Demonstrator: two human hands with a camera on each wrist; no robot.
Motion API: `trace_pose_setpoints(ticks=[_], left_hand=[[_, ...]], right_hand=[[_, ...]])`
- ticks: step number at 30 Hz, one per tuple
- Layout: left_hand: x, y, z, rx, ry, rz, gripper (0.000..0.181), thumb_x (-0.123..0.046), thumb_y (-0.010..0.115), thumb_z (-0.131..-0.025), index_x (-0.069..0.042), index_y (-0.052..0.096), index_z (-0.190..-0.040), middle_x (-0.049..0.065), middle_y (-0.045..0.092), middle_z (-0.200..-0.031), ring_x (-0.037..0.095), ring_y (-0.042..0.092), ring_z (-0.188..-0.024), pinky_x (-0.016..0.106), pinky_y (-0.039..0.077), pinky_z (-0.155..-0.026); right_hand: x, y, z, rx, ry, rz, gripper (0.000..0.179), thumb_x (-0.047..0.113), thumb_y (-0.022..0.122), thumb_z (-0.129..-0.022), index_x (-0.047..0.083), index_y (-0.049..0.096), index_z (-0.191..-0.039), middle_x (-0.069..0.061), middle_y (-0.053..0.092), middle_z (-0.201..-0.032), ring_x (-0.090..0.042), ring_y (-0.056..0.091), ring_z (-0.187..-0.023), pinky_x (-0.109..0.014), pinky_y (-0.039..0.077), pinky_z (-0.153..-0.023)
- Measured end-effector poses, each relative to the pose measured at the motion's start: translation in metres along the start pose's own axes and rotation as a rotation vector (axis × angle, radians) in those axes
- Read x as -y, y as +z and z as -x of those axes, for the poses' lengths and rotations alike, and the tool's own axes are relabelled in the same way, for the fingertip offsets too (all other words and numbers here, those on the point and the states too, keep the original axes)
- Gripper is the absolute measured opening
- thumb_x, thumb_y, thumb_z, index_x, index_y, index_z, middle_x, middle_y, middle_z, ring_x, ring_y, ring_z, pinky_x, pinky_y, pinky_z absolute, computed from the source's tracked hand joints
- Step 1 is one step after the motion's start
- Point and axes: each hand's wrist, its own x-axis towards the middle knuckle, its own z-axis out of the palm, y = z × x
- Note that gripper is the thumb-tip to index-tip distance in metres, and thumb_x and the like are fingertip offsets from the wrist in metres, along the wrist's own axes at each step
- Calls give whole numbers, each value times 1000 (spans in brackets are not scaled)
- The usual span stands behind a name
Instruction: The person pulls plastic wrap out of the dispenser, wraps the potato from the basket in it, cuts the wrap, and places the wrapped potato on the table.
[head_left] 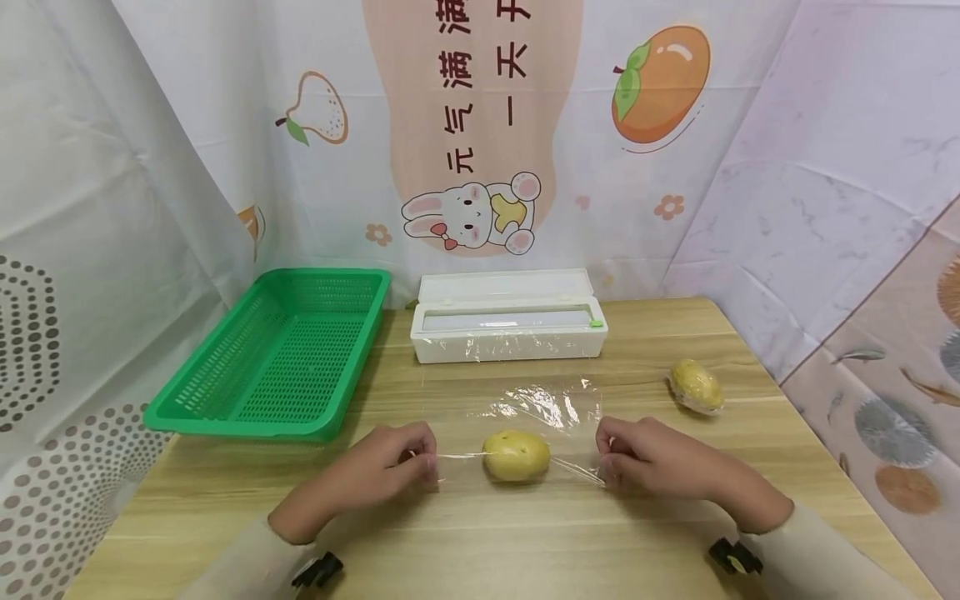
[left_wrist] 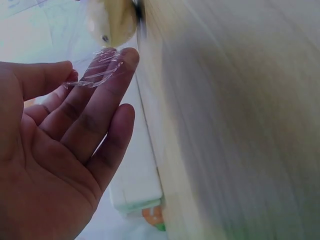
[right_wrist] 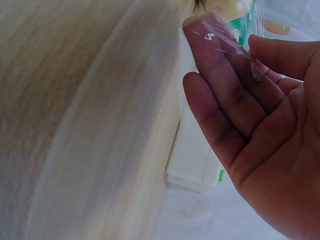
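A yellow potato [head_left: 516, 456] sits on the wooden table between the two hands. Around it spreads a sheet of clear cling film [head_left: 540, 407], creased and shiny, with folds stretched from the potato toward each side. My left hand [head_left: 390, 467] pinches the film's left edge between thumb and fingers; in the left wrist view the film [left_wrist: 102, 70] drapes over the fingertips. On the other side, my right hand [head_left: 648, 458] pinches the right edge, and the right wrist view has the film [right_wrist: 225, 37] bunched at the thumb and lying across the fingers.
Behind the film stands a white cling film dispenser [head_left: 510, 347] with its lid raised. A green perforated basket [head_left: 348, 367] occupies the table's left side. Another potato [head_left: 696, 387], wrapped in film, lies at the right. Printed cloth [head_left: 322, 192] hangs behind the table.
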Motion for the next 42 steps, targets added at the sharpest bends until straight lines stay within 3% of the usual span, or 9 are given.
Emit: trace_pose_setpoints(ticks=[6,9,15,21,32,42], left_hand=[[7,5,-9,-3,-109,190,13,-14,55,-107,-8,61,-97,5,72,-84,20,74,-76,36,63,-71],[10,7,-14,-26,-142,209,13,-12,57,-106,-4,60,-96,8,69,-80,21,72,-70,35,62,-66],[15,11,-25,-56,-216,135,12,-11,60,-104,-7,62,-93,3,67,-74,15,69,-63,28,56,-56],[10,14,-35,-65,-270,56,13,-9,65,-100,-8,64,-87,0,67,-67,14,67,-56,27,49,-49],[6,21,-50,-148,-306,-207,18,-17,75,-92,-20,66,-77,-9,61,-62,10,56,-58,30,46,-53],[3,27,-54,-183,-276,-308,21,-22,84,-85,-26,68,-72,-12,59,-68,10,54,-68,31,45,-62]], right_hand=[[-8,2,-8,21,141,-136,7,13,56,-107,13,57,-100,2,69,-70,-11,65,-60,-29,55,-54],[-11,3,-12,16,184,-168,7,13,57,-106,9,58,-100,-1,68,-69,-15,66,-59,-32,57,-54],[-11,4,-22,14,252,-112,8,14,58,-106,10,59,-98,-2,68,-70,-16,64,-55,-29,54,-50],[-11,8,-33,-1,303,-34,9,14,65,-102,13,62,-94,0,66,-71,-13,62,-54,-29,52,-51],[-11,12,-42,-83,340,148,19,20,77,-94,20,62,-82,7,57,-70,-9,53,-62,-27,44,-58],[-15,9,-45,-91,411,204,36,35,84,-86,18,54,-75,5,52,-68,-13,50,-65,-30,40,-62]])
